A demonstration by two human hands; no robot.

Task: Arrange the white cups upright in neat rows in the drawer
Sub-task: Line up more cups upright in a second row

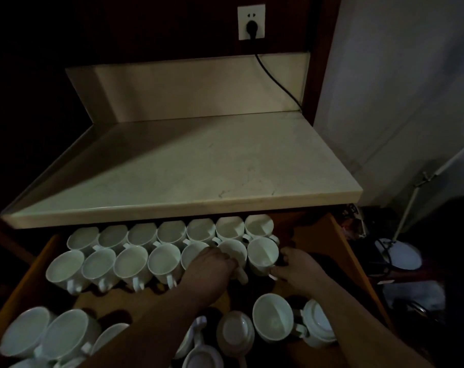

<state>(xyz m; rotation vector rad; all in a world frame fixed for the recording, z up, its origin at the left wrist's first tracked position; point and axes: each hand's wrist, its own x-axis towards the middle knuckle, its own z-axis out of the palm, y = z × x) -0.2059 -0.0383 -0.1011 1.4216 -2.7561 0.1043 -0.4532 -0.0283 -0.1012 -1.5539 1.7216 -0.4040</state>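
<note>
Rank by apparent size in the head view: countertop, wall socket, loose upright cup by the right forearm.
1. Countertop
2. Loose upright cup, enlarged by nearness to the camera
3. Wall socket

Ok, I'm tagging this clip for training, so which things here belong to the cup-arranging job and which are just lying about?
Job: drawer; back cup row; front cup row; end cup, held by right hand; neighbouring cup, held by left hand; loose cups; overturned cups.
Lying about: countertop; wall socket; black plug; cable; lamp.
</note>
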